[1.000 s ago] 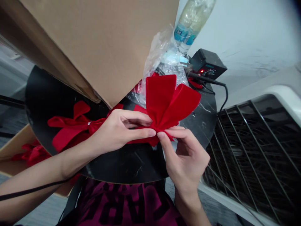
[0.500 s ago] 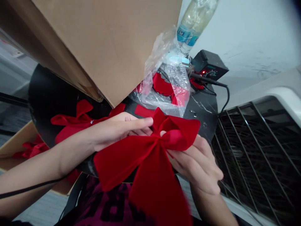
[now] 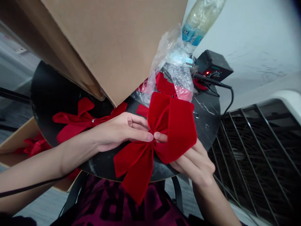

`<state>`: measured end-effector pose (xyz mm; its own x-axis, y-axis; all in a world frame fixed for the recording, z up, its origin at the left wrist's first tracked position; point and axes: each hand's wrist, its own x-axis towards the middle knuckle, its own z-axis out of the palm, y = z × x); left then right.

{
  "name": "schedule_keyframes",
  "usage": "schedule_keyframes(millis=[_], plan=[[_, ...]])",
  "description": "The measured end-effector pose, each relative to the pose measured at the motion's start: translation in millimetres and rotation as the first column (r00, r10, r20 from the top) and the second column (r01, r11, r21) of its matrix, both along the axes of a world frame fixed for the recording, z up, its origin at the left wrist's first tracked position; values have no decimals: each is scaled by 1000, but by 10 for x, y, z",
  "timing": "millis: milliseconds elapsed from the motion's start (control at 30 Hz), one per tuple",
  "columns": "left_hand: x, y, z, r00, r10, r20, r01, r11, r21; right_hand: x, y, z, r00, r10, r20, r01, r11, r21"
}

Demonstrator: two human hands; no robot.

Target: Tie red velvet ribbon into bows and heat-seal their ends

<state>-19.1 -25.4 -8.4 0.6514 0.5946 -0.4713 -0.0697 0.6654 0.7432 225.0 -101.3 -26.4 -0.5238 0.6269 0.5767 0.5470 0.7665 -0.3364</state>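
A red velvet bow [image 3: 162, 131] is held up over the round black marble table [image 3: 202, 121], its loops toward the far right and its tails hanging toward me. My left hand [image 3: 125, 131] pinches its knot between thumb and fingers from the left. My right hand [image 3: 191, 160] supports it from underneath, with the thumb tip at the knot and the fingers partly hidden behind the right loop. To the left, a second red velvet bow [image 3: 75, 121] with a small metal wire at its centre lies on the table, close to my left wrist.
A large cardboard box [image 3: 105, 40] overhangs the table. Behind the hands are a crumpled plastic bag [image 3: 181, 78] with red velvet pieces, a plastic bottle [image 3: 199, 18], and a black control unit [image 3: 213, 67] with a cable. A wire grille [image 3: 254, 163] stands right; a cardboard tray of red bows [image 3: 16, 147] sits left.
The held bow has swung from loops-up to a full bow shape, with its tails now hanging toward me. Red velvet pieces under the plastic bag have come into view, and both hands have stayed at the knot.
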Motion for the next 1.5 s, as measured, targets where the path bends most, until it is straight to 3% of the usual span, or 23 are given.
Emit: schedule_keyframes(millis=[67,167,233,300,400,467,533,567,633,700,767,867,1000,1100,1167,1233,1333,1500], plan=[[25,-15,-17,998,67,23,-68,996,52,-100,19,88,993,13,-118,-5,998,63],[53,-29,-13,987,147,65,-151,986,65,-260,9,164,930,59,-364,-103,990,-102],[53,-24,-12,976,199,83,-204,978,53,-313,-45,174,902,109,-417,-196,965,-173],[40,-14,-27,961,256,105,-263,963,64,-307,-142,180,926,154,-346,-223,960,-172],[15,-8,-64,947,273,168,-290,953,87,-237,-325,237,987,141,-82,-157,958,-238],[5,-22,-69,951,237,198,-256,963,78,-180,-417,312,981,150,121,-106,945,-308],[4,-45,-48,956,202,212,-217,975,46,-115,-443,389,948,260,186,-173,906,-385],[6,-56,-32,957,191,218,-202,979,28,-78,-426,416,946,296,132,-228,897,-379],[12,-71,-4,955,189,231,-197,980,11,6,-336,434,974,220,-54,-226,936,-268],[20,-76,7,953,197,228,-208,978,23,83,-190,406,988,6,-157,-25,992,-120],[26,-74,0,954,196,226,-208,978,30,129,-28,356,987,-144,-72,146,989,20],[32,-69,-25,957,164,239,-174,985,20,125,154,317,993,-75,89,68,995,79],[29,-57,-35,969,155,194,-162,987,20,48,207,403,993,55,102,-50,998,-49],[29,-40,-22,980,162,120,-165,986,22,-8,213,491,958,82,274,-120,985,127],[34,-24,-15,985,155,79,-158,987,37,-35,246,507,919,78,386,-201,936,289],[43,-9,-13,986,158,44,-161,984,80,-56,292,483,899,39,437,-204,919,337],[51,6,-12,987,163,-7,-160,975,153,-82,342,415,897,-16,441,-114,957,267],[20,23,3,994,77,-72,-63,980,187,-114,374,380,907,20,421,-98,982,162]])
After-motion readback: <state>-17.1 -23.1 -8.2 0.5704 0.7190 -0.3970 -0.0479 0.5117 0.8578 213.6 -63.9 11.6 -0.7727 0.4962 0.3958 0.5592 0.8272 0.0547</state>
